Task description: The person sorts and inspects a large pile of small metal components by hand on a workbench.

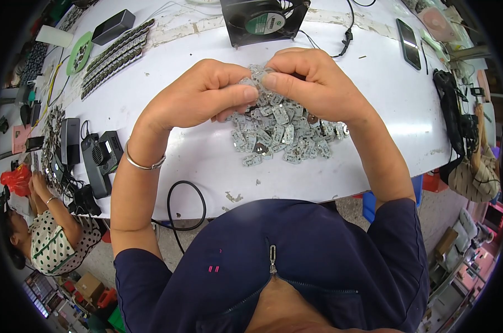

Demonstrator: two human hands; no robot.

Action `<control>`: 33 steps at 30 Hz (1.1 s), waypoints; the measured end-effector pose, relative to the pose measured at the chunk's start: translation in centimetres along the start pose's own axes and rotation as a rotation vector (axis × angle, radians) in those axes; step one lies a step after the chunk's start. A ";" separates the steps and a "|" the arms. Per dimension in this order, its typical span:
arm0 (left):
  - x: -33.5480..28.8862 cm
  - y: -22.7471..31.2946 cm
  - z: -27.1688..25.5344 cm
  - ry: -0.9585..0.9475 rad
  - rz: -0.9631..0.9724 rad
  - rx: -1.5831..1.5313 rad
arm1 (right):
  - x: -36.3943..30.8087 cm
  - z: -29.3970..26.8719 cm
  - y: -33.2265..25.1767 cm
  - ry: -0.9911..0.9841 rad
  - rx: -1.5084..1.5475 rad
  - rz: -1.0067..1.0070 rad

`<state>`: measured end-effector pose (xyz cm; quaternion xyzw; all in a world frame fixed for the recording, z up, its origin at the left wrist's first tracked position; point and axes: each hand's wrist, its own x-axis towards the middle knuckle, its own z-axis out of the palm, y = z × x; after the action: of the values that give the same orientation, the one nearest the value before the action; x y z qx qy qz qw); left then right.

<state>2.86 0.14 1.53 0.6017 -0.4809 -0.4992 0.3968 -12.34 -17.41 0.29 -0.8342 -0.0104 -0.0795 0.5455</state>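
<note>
Over a heap of small clear plastic parts (282,136) with metal bits in them, both hands are raised close together. My left hand (207,93) is closed, its thumb and bent fingers pinching a small clear plastic part (247,82). Thumb against forefinger, my right hand (316,82) is closed too, just across from the left fingertips. What sits in that right pinch is mostly hidden by the fingers and blends with the heap behind. A few brown round pieces lie among the clear ones.
A black square fan (265,22) stands at the table's far edge. Strips of dark parts (118,58) and a green tray (79,53) lie far left. A phone (408,44) is far right. A black cable (203,205) loops over the near edge. Other people sit at both sides.
</note>
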 end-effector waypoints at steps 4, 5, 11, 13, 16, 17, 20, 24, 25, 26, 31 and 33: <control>0.0 -0.4 -0.4 -0.059 0.094 -0.075 | 0.1 -0.3 -0.5 -0.135 0.347 0.111; 0.0 -0.6 -0.4 -0.056 0.121 -0.104 | 0.3 -0.2 -0.6 -0.137 0.348 0.110; 1.3 -1.9 0.8 0.448 0.160 0.283 | 1.1 0.0 0.9 0.133 0.040 0.197; 1.6 -1.8 1.5 0.608 0.302 0.594 | 1.1 0.1 1.0 0.168 -0.013 0.160; 2.1 -2.9 1.6 0.700 0.514 0.851 | 1.4 0.2 0.9 0.199 -0.052 0.155; 2.1 -2.9 1.4 0.700 0.514 0.850 | 1.4 0.3 0.8 0.198 -0.053 0.155; 2.1 -3.0 1.2 0.709 0.527 0.945 | 1.6 0.4 0.6 0.171 -0.064 0.194; 2.2 -3.2 0.8 0.712 0.552 1.012 | 1.8 0.5 0.4 0.182 -0.048 0.232; 2.3 -3.4 0.7 0.712 0.555 1.042 | 1.9 0.6 0.4 0.184 -0.047 0.245; 2.4 -3.6 0.5 0.713 0.555 1.043 | 2.0 0.7 0.4 0.183 -0.047 0.244; 2.6 -3.6 0.5 0.759 0.593 1.009 | 2.5 0.6 0.8 0.206 -0.065 0.214; 2.6 -3.5 0.4 0.754 0.589 1.022 | 2.8 0.4 1.1 0.197 -0.091 0.200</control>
<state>3.23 -1.59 -2.50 0.6898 -0.6278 0.1607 0.3228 -9.39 -17.69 -0.47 -0.8431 0.1299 -0.1067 0.5109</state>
